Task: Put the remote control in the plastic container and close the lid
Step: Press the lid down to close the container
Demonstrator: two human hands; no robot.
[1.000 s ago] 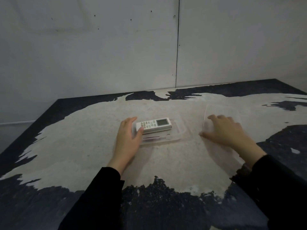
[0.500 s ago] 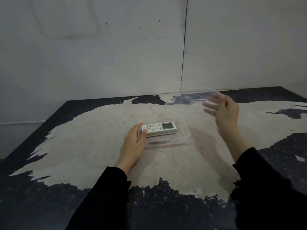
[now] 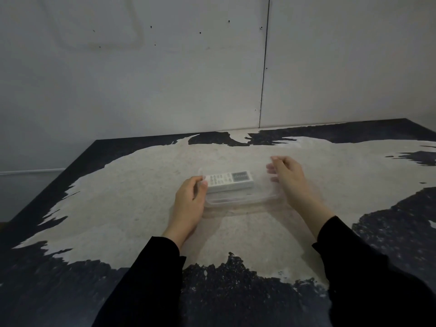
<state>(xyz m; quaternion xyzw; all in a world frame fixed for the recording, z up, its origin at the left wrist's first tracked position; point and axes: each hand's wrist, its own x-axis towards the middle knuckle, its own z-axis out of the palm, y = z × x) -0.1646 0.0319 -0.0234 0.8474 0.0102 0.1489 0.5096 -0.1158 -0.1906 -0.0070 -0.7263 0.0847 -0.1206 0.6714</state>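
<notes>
My right hand point(image 3: 286, 175) brought the lid point(image 3: 264, 182) down over the container point(image 3: 240, 201); fingers loosely curled on its edge; left hand point(image 3: 190, 199) pinches the left rim; remote point(image 3: 228, 181) inside; pressing shut remains.

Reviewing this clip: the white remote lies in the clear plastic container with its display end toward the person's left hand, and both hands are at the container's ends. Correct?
Not quite. In the head view the remote control lies in the plastic container with its display end toward the right hand; the button end is by the left hand. Both hands are at the container's ends, as stated.
</notes>
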